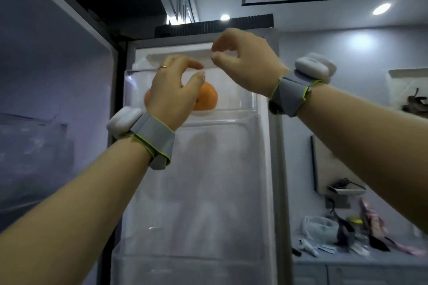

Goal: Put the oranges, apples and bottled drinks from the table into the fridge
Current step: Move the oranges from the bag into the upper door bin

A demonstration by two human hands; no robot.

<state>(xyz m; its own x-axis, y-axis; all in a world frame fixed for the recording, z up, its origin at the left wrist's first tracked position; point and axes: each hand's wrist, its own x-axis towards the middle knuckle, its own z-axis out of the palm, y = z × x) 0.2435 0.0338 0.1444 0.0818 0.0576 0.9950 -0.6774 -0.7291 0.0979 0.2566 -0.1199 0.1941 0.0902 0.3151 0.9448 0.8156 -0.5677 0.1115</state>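
Note:
The fridge door stands open in front of me, its inner side with clear shelves facing me. An orange sits in the top door shelf. A second orange shows as a sliver behind my left hand. My left hand is raised in front of that shelf, fingers curved and apart, holding nothing. My right hand hovers higher, near the flap above the shelf, fingers loosely curled and empty. Both wrists wear grey bands with white devices. No apples or bottles are in view.
The other fridge door rises at the left. A counter at the lower right carries a plastic bag, cables and small items. A lower door bin sits below. Ceiling lights shine above.

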